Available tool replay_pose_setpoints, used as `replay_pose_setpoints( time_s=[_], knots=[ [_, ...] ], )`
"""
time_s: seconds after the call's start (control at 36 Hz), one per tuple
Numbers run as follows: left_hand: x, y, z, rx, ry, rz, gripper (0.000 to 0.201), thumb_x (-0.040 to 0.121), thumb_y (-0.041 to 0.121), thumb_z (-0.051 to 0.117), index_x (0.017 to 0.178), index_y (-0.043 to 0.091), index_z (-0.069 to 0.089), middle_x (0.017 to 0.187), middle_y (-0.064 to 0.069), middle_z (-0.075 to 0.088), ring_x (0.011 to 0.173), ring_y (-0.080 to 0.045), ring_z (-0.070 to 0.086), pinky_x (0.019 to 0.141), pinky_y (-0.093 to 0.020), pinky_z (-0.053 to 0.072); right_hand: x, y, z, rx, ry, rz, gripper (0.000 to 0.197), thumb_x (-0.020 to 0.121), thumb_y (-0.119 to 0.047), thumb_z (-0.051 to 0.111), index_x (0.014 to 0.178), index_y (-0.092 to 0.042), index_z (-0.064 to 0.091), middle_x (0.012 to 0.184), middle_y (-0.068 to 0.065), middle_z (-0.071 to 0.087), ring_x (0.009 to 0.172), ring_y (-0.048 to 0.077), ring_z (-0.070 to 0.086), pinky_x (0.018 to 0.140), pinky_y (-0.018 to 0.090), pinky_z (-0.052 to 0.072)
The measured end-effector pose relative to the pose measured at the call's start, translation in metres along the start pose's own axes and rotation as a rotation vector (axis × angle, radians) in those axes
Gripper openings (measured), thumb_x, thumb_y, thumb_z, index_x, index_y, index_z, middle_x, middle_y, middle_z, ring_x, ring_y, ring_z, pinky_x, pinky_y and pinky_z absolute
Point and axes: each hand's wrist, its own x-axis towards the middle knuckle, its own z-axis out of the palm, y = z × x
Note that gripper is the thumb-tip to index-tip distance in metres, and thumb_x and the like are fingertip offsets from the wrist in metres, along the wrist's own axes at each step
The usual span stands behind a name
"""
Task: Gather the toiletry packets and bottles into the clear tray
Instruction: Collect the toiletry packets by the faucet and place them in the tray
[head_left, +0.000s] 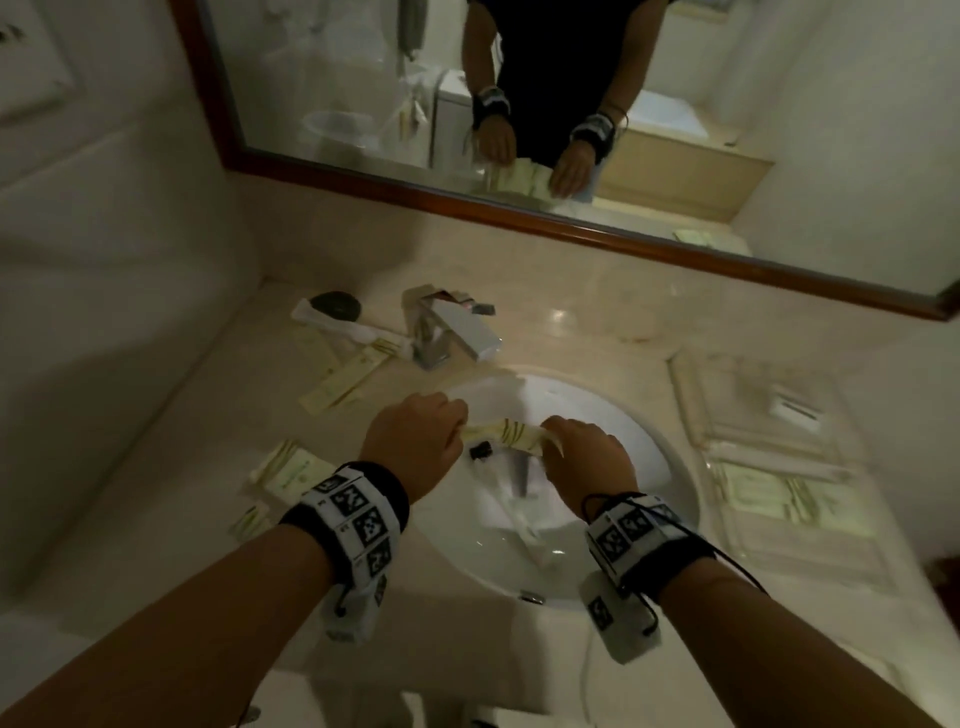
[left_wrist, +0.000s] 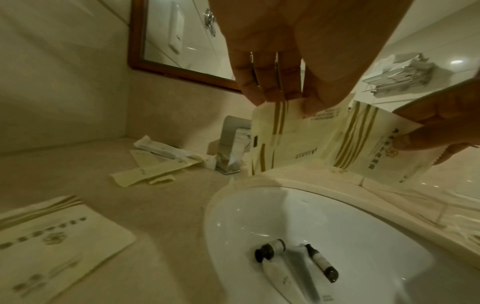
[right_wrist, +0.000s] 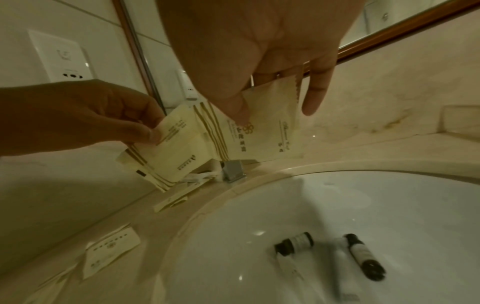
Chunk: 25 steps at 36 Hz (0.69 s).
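Beige polished stone forms the surface (head_left: 597, 332) around a round white basin (head_left: 613, 415), under a mirror (head_left: 571, 104) with a dark wooden frame; the light is dim and yellowish.

Both hands are above the basin, at the centre of the head view; the left hand (head_left: 413, 441) pinches one end of a small bundle of cream packets (head_left: 506, 435) between thumb and curled fingers, and the right hand (head_left: 587, 460) pinches the other end in the same way, its little finger standing free. The packets are thin, flat and flexible, with gold stripes and small print; they bend between the two grips.

The step in hand seems to be collecting packets into one stack before carrying them; much of the task is still open. In the basin lie two small dark-capped bottles (left_wrist: 270, 247) and a white tube (left_wrist: 280, 275), smooth and round, likely to roll. More flat packets (head_left: 345, 371) lie at the left of the chrome faucet (head_left: 452, 332), and others (head_left: 288, 470) at the lower left edge of the basin.

The clear tray (head_left: 691, 410) is at the right of the frame, transparent and hard to read; it seems already to hold some packets. The next move probably calls for one hand to take the whole bundle and carry it right to the tray, with a firm pinch, because the slippery sachets can slide apart.
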Motion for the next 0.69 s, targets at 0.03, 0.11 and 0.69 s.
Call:
replay_pose_setpoints(
  time_s=[0.03,0.11,0.69],
  knots=[
    [0.002,0.007,0.001,-0.002,0.000,0.008,0.009,0.087,0.020,0.053,0.086,0.013,0.059,0.080,-0.009,0.060,0.075,-0.029,0.057,0.060,-0.037,0.047,-0.003,0.007,0.000,0.001,0.003,0.012,0.018,0.091,-0.019,0.040,0.097,-0.019,0.057,0.092,0.003,0.065,0.086,0.027,0.061,0.073,0.035,0.044],
    [0.008,0.026,0.005,0.006,0.001,0.031,0.008,0.085,0.019,0.054,0.083,0.012,0.059,0.078,-0.009,0.060,0.072,-0.030,0.058,0.058,-0.036,0.047,-0.010,0.030,-0.001,0.004,0.009,0.036,0.024,0.094,-0.021,0.036,0.105,-0.017,0.057,0.099,0.005,0.064,0.090,0.028,0.060,0.074,0.035,0.042],
    [0.081,0.216,0.091,-0.009,-0.095,0.091,0.015,0.091,0.018,0.043,0.091,0.013,0.058,0.085,-0.007,0.058,0.074,-0.025,0.053,0.062,-0.034,0.045,-0.044,0.262,-0.020,0.051,0.011,0.149,0.026,0.089,-0.021,0.048,0.112,-0.020,0.060,0.108,0.003,0.065,0.100,0.027,0.060,0.080,0.036,0.048]
  ],
)
